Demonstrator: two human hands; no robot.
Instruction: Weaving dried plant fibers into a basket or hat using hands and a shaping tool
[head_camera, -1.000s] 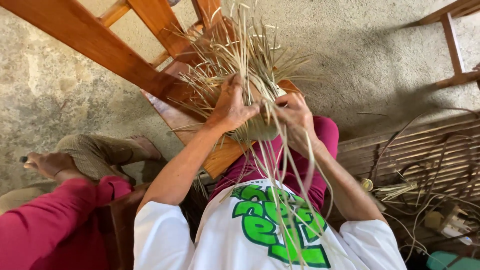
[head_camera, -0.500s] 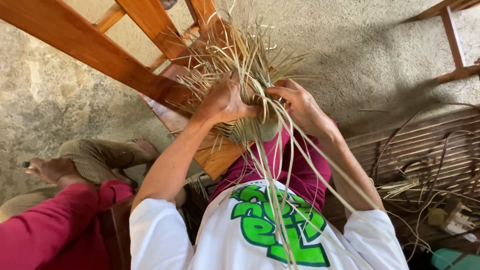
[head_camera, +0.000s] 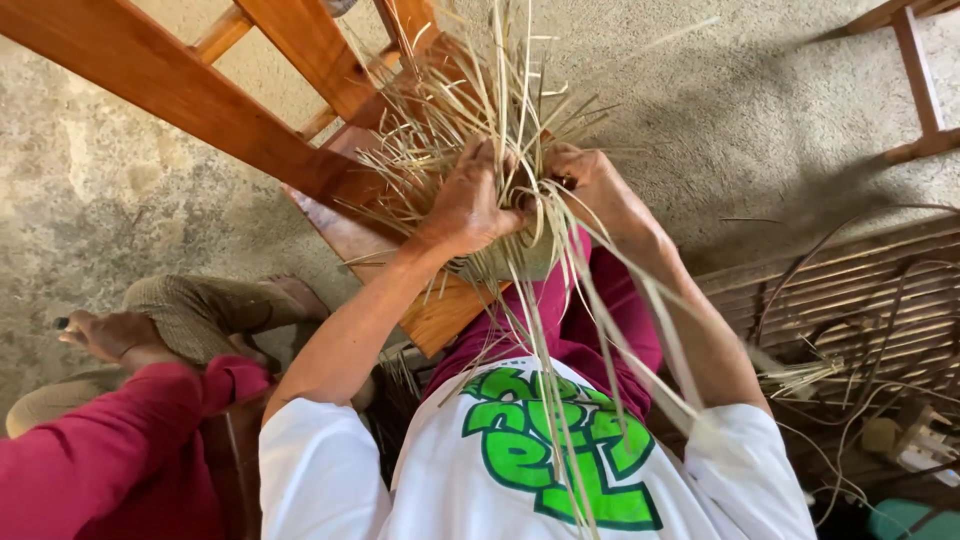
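Note:
My left hand (head_camera: 468, 200) presses on a bundle of pale dry straw strips (head_camera: 455, 110), its fingers closed over the woven part (head_camera: 505, 262). My right hand (head_camera: 590, 185) pinches strands of the same bundle from the right side. Long loose strips (head_camera: 560, 380) trail down over my white shirt with a green print. The bundle rests on a brown wooden plank (head_camera: 430, 310) above my dark pink trousers.
A wooden frame (head_camera: 150, 75) crosses the upper left. Another person in a dark red sleeve (head_camera: 90, 470) sits at lower left, their hand (head_camera: 105, 335) on a knee. A slatted bamboo bench (head_camera: 850, 300) with loose fibres lies at right. A wooden stool leg (head_camera: 920, 80) stands upper right.
Both hands have shifted slightly upward on the bundle and come closer together, and the view has tilted so more of my shirt shows.

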